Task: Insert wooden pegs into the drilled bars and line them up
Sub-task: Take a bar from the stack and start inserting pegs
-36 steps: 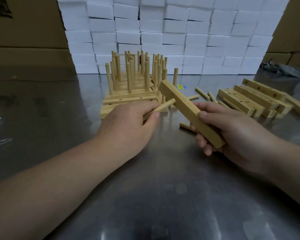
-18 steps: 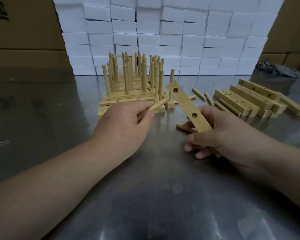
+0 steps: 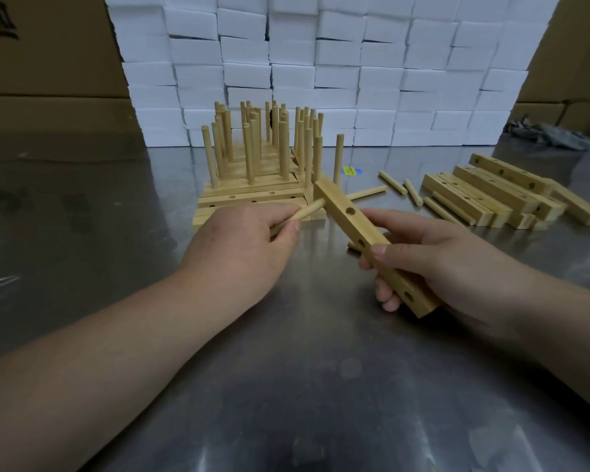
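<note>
While the right grip (image 3: 447, 264) holds a drilled bar (image 3: 339, 204), left grip (image 3: 242, 247) pinching a peg (image 3: 304, 212), tip at bar's far end.

Dim overhead light, soft glare on table (image 3: 321, 386), wide-angle edge distortion.
</note>
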